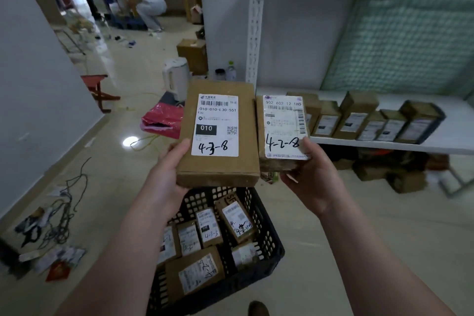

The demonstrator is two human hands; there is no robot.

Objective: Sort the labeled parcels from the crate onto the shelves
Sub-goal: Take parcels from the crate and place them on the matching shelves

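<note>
My left hand (pixel 166 172) grips a brown cardboard parcel (pixel 246 136) by its lower left corner; its white label reads 4-3-8. My right hand (pixel 311 174) holds a smaller parcel (pixel 282 115) from below, thumb on its label marked 4-2-8. Both parcels are held up side by side above the black plastic crate (pixel 266 233) on the floor, which contains several more labeled parcels. To the right stands the white metal shelf (pixel 451 131), with a row of several small labeled parcels (pixel 354 120) on it.
More boxes (pixel 400 177) lie under the lowest shelf board. A red bag (pixel 161 120), a white kettle (pixel 177 77) and a cardboard box (pixel 192 51) sit on the floor ahead. Cables and paper scraps (pixel 59 213) litter the left floor. A person (pixel 146 0) crouches far back.
</note>
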